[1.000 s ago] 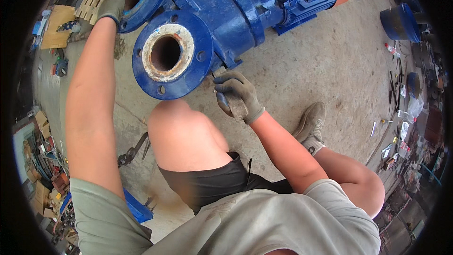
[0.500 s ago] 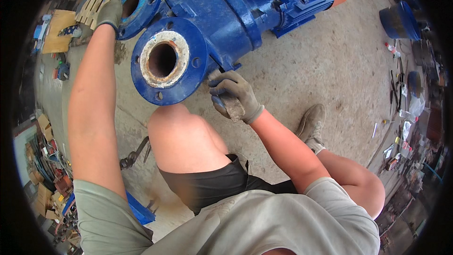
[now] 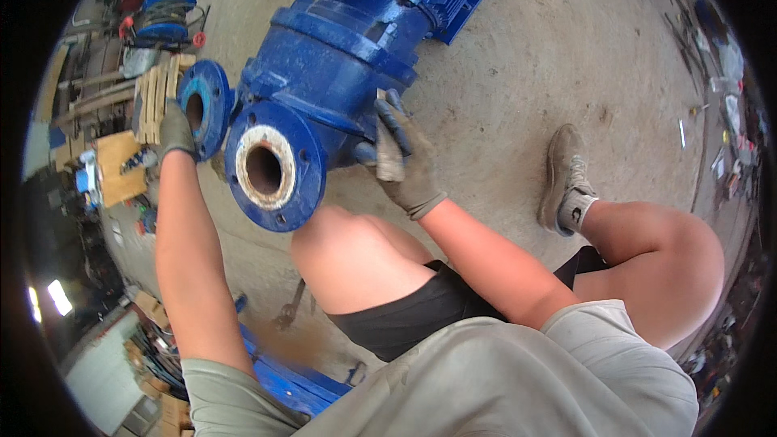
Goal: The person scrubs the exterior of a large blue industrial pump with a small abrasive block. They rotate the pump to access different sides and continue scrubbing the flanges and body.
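Grey concrete floor [image 3: 494,113] spreads wide on the right side of the right hand [image 3: 409,163], so on that side the hand has room to move, as far as the person's shoe [image 3: 560,182], which is well apart below and to the right. On its left side the room is narrow, because the round rim of the near flange [image 3: 306,166] is close there, and the bare knee [image 3: 336,235] is just below, to the left. Near the left hand [image 3: 176,131], on its outer side, a slatted wooden pallet [image 3: 154,101] limits the space; lower than this pallet lies a yellowish board [image 3: 121,168], and farther above stands a blue cable reel [image 3: 166,16]. The right hand, in its glove, holds a flat greyish piece [image 3: 390,154] between thumb and fingers, its narrow end pointing upward. The left hand, also gloved, is at the edge of the far flange [image 3: 212,105]; how tightly its fingers close, I cannot tell. The blue machine [image 3: 324,73] bearing both flanges lies above and to the left of the right hand, very near to its fingertips; whether they touch, I cannot tell.
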Demonstrator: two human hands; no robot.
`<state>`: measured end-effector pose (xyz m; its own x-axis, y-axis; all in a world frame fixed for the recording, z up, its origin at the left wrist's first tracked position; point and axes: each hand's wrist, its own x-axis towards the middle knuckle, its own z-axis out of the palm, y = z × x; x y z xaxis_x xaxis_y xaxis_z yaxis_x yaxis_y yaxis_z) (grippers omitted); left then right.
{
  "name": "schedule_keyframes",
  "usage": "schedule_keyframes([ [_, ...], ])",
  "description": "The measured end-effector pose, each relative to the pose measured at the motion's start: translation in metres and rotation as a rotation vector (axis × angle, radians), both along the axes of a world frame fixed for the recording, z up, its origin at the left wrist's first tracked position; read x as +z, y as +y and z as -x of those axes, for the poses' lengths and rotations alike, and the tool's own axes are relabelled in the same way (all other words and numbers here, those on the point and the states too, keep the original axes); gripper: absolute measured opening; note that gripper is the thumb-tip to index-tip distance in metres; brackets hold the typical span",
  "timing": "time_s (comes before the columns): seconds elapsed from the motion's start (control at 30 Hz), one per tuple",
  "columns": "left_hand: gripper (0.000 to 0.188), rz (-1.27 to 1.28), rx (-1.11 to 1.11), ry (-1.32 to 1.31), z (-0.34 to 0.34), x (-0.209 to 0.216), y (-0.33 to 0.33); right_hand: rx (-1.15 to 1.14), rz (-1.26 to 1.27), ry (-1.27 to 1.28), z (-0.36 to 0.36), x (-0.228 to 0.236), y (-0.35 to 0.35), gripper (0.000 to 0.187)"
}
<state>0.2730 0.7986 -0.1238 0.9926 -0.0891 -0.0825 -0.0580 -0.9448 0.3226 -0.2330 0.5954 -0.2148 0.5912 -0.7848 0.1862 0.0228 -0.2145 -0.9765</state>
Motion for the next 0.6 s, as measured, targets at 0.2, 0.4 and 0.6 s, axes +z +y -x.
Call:
schedule_keyframes([
  [0.2,0.087,0.206,0.049,-0.013,-0.005,-0.002,0.011,-0.014,0.154,0.095,-0.035,-0.009,0.028,0.095],
  [0.4,0.083,0.352,0.115,0.02,-0.001,0.002,0.008,-0.076,0.235,0.426,-0.035,-0.015,0.025,0.088],
  [0.6,0.08,0.383,0.083,0.018,0.007,0.008,-0.001,0.023,0.281,0.302,-0.029,-0.017,0.021,0.093],
])
